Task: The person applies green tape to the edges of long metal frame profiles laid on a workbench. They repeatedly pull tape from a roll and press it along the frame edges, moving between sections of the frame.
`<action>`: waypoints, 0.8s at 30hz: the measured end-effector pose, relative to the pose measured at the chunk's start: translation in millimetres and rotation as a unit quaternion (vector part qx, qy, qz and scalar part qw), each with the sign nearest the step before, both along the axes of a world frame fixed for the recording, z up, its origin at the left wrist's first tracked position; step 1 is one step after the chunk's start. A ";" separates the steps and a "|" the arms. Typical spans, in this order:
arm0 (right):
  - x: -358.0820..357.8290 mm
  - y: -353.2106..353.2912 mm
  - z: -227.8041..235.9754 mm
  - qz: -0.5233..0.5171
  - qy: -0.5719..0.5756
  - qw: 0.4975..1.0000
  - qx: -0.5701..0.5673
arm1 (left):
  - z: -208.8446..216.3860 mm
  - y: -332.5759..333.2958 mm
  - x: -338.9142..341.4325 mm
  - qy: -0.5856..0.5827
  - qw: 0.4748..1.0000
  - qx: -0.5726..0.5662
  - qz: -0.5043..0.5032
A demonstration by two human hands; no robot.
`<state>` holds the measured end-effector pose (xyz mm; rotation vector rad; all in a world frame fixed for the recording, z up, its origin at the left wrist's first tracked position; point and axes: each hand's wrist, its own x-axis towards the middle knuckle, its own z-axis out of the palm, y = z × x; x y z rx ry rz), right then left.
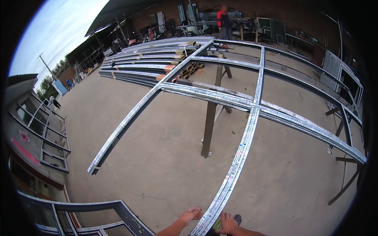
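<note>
A long metal frame bar [236, 167], wrapped in printed white film, runs from the lower edge up to a crossing bar. It belongs to a large window-like frame [208, 92] held off the ground. My left hand [191, 214] is beside the bar's near end on its left, palm partly up, fingers loosely bent and apart, with nothing seen in it. Against the bar's right side, my right hand [228, 223] has its fingers curled. A small green thing [217, 224] shows between that hand and the bar; its kind is unclear.
Brown trestle legs [208, 129] stand under the frame. Stacked metal profiles [145, 65] lie behind it. Another frame [90, 206] is at lower left, and more frames lean on the left wall. A person in red and dark clothes [225, 23] stands far back.
</note>
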<state>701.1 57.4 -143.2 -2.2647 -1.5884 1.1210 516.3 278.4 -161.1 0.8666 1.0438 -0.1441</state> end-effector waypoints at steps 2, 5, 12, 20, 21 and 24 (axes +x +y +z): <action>-5.6 11.6 -16.9 0.013 -0.006 1.000 0.001 | -18.6 -6.5 2.8 0.021 0.999 -0.026 -0.003; -24.1 19.5 -46.2 0.040 -0.012 0.999 0.022 | -37.0 -13.5 -1.7 0.033 0.995 -0.069 -0.057; -42.4 21.5 -73.3 -0.014 0.037 0.995 0.090 | -22.4 -27.1 18.5 0.035 0.969 -0.196 -0.146; -23.6 51.1 -25.3 -0.049 0.179 0.980 0.076 | -52.3 -27.2 3.6 0.033 0.966 -0.096 -0.236; -19.6 51.9 -16.0 -0.049 0.205 0.975 0.069 | -64.2 -24.6 -4.0 0.024 0.965 -0.059 -0.256; -13.0 14.1 -19.1 -0.169 0.083 0.980 0.057 | -47.2 6.6 -24.0 0.068 0.993 -0.064 -0.066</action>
